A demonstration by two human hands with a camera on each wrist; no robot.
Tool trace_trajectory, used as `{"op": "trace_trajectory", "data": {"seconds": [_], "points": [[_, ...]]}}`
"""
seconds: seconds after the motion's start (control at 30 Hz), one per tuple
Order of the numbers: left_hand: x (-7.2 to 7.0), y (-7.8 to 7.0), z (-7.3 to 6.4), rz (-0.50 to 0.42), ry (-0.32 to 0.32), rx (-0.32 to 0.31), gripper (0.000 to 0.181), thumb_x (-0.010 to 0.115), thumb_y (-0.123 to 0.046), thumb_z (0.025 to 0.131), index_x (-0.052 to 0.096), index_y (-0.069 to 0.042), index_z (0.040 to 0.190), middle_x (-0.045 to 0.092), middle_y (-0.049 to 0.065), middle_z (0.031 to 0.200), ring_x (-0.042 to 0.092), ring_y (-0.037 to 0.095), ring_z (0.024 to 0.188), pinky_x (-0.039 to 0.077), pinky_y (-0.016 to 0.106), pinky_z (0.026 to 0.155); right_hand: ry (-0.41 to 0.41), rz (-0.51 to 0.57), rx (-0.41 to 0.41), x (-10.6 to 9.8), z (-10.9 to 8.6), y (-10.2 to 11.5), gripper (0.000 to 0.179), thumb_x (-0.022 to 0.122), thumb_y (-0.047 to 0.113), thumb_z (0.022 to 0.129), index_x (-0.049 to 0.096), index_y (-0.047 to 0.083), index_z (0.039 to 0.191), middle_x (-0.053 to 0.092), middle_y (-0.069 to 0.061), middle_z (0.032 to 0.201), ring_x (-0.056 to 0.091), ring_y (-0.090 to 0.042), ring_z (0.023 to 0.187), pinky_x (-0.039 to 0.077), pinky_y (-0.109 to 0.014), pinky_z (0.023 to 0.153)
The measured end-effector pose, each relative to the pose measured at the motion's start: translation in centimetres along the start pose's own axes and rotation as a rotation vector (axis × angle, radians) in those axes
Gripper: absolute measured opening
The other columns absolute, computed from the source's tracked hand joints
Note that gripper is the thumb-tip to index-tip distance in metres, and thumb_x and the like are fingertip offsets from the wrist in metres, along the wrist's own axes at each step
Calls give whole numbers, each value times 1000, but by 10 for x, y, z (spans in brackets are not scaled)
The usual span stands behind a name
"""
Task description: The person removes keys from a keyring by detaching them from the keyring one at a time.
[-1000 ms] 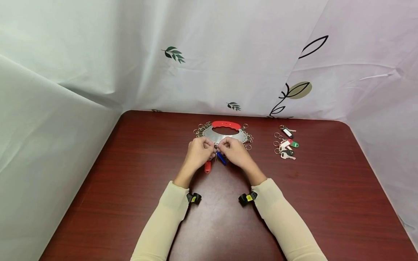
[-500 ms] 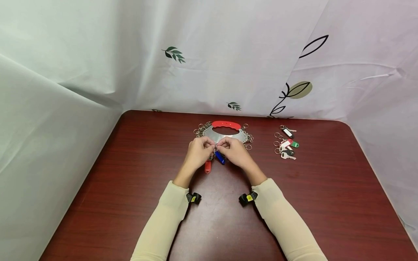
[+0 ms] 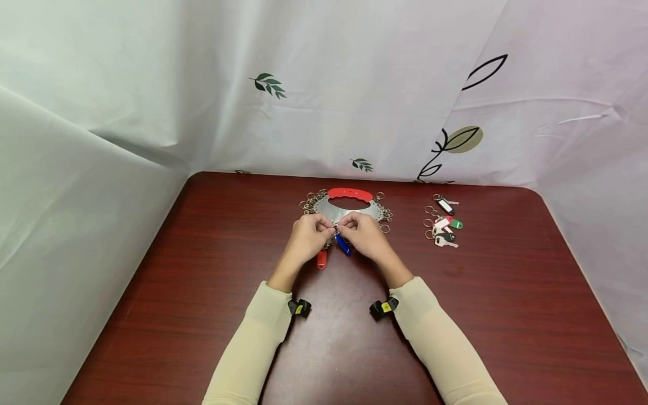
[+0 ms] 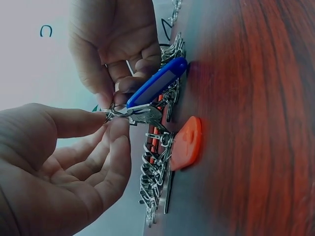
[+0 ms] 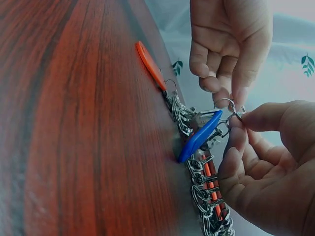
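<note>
Above the near edge of a silver key holder plate (image 3: 329, 209), my left hand (image 3: 310, 233) and right hand (image 3: 364, 233) meet fingertip to fingertip. Between thumb and finger, each pinches a small metal key ring (image 5: 226, 101). From the ring hang a blue key tag (image 4: 158, 82) and a silver key (image 4: 146, 114). A red key tag (image 4: 187, 144) lies at the plate's near side, beside the left hand. Small metal clips (image 5: 201, 191) line the plate's curved edge. In the head view my fingers cover most of the ring.
The holder's red handle (image 3: 350, 194) points away from me. On the right of the brown table (image 3: 506, 315) lie several keys with tags, among them a black tag (image 3: 445, 206) and a green tag (image 3: 457, 224). A white curtain (image 3: 314, 112) hangs behind.
The blue key tag swings slightly left toward the left hand, then back to the right. Both hands stay almost in place, fingertips still together at the ring.
</note>
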State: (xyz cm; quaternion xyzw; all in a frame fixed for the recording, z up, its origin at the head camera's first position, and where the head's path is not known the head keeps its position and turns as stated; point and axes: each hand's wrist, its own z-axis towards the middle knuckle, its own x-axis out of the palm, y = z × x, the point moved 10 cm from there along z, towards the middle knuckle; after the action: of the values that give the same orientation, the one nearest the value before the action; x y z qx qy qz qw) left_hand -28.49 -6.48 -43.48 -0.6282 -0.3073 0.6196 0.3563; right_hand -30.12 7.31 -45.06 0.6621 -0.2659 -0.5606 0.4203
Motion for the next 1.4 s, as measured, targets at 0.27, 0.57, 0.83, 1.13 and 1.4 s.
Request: {"op": "trace_trajectory", "data": {"seconds": [0.27, 0.57, 0.83, 1.13, 1.4], "points": [[1, 2, 0, -92, -8, -4, 3, 73, -3, 93, 74, 0, 92, 74, 9, 80, 71, 20, 66, 58, 26, 59, -11, 6, 6, -1, 1, -2, 13, 69, 15, 95, 72, 3, 99, 75, -13, 93, 68, -17, 80, 51, -24, 67], [-5, -6, 0, -1, -55, 65, 4, 75, -3, 91, 77, -6, 89, 74, 7, 77, 68, 16, 67, 54, 26, 63, -8, 26, -6, 0, 0, 0, 12, 70, 14, 94, 71, 3, 99, 75, -12, 92, 67, -14, 78, 51, -22, 63], [-4, -8, 0, 50, -64, 90, 3, 76, -7, 91, 79, -7, 90, 75, 5, 79, 66, 13, 68, 53, 26, 64, -13, 10, -12, -2, 1, -1, 13, 69, 16, 95, 71, 4, 99, 74, -12, 90, 66, -13, 75, 51, -23, 63], [2, -5, 0, -65, -22, 41, 4, 72, -3, 92, 76, -1, 92, 76, 10, 79, 71, 18, 65, 54, 23, 57, -48, 37, -17, -7, -1, 0, 13, 68, 14, 95, 71, 2, 98, 73, -11, 87, 64, -13, 74, 49, -23, 62], [-2, -6, 0, -35, -69, 55, 5, 72, -1, 92, 76, -3, 91, 73, 8, 76, 67, 13, 63, 52, 22, 58, -26, 45, 2, -5, 0, -1, 12, 69, 13, 95, 71, 2, 98, 74, -13, 90, 65, -12, 74, 50, -23, 60]]}}
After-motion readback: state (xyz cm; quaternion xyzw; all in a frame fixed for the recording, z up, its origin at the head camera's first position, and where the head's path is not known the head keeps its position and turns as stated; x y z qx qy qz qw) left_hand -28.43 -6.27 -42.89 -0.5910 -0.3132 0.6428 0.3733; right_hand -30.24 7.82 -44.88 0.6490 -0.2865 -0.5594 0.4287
